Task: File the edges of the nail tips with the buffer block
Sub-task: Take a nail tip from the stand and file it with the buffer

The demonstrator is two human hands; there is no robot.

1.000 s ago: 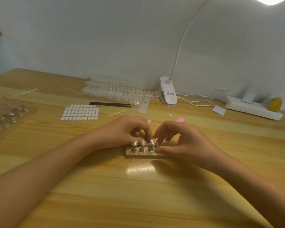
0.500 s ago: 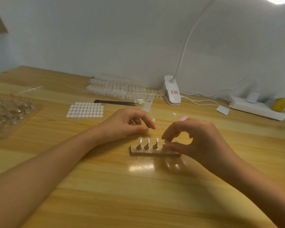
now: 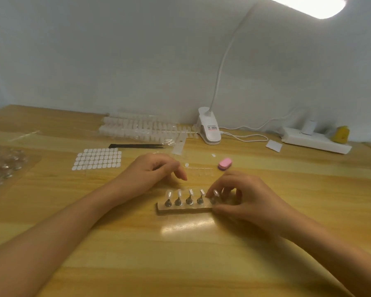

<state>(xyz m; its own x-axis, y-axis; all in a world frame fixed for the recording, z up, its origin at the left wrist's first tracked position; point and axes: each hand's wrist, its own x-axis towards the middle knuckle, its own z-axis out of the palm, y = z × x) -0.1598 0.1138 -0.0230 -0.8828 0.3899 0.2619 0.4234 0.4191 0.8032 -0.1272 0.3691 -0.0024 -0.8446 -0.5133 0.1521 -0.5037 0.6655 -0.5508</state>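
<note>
Five tips (image 3: pixel 190 192) stand in a row on their pegs in the holder (image 3: pixel 183 209), near the middle of the table (image 3: pixel 180 254); a second ago only three showed between the fingers of both hands. Since then the left hand (image 3: pixel 156 168) has come off the row; it now sits just behind the holder, apart from it, fingers loosely curled and holding nothing. The right hand (image 3: pixel 244 196) remains at the holder's right end; its thumb lies along the front face and its curled fingers close in round the fifth tip, a narrow grip on that end, though whether a fingertip actually presses the tip is hard to tell. The buffer (image 3: pixel 225 164), pink and small, lies flat on the table beyond the right hand, near it but untouched; half a second ago only its edge peeked over the knuckles.

Seating the tips looks finished or nearly so, and filing has not begun; the free left hand suggests the buffer is the next thing to fetch, though the right hand lies closer to it. Tips on such slim pegs may tilt or pop off under sideways rubbing; the holder will want steadying.
</note>
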